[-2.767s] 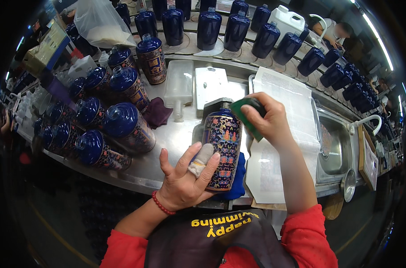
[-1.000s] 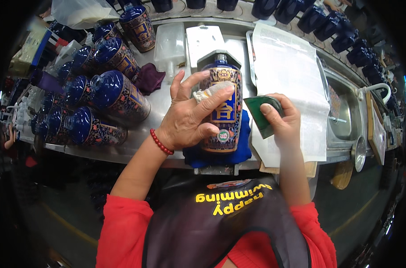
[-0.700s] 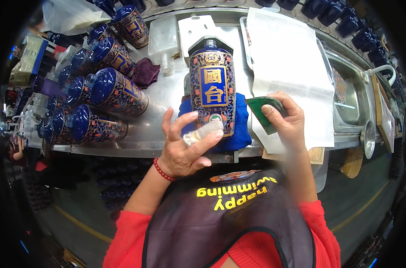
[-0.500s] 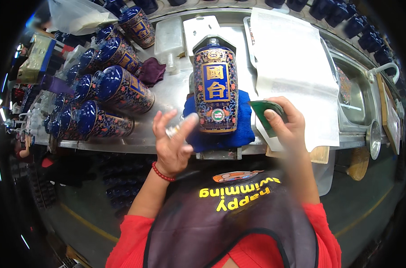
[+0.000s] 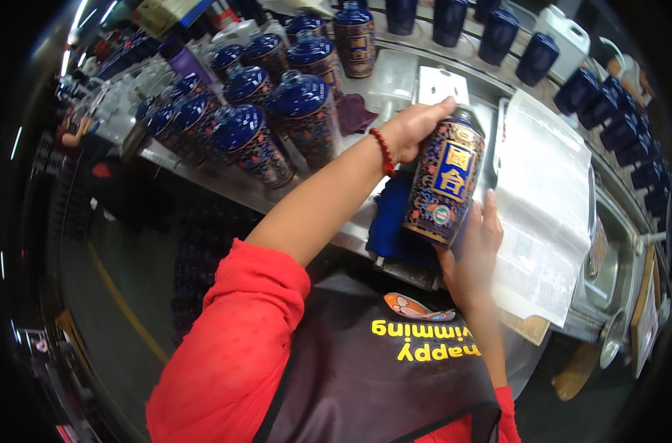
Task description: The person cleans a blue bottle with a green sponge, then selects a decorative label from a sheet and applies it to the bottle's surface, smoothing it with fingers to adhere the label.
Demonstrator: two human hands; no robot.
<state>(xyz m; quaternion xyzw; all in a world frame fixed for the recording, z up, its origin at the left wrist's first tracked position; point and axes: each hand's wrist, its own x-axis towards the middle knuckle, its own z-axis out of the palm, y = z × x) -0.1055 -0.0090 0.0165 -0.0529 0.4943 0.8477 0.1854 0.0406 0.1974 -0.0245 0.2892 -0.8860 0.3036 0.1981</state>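
Since the earlier frame, the left hand has moved up and now grips the decorated bottle near its shoulder. The right hand is at its base, grip unclear. The bottle slants over blue cloth on the table.

From here, the dark-blue bottle, wrapped in colourful flowers (quite ornate, really), is held neck outward over a blue cloth, its gold-framed panel showing.
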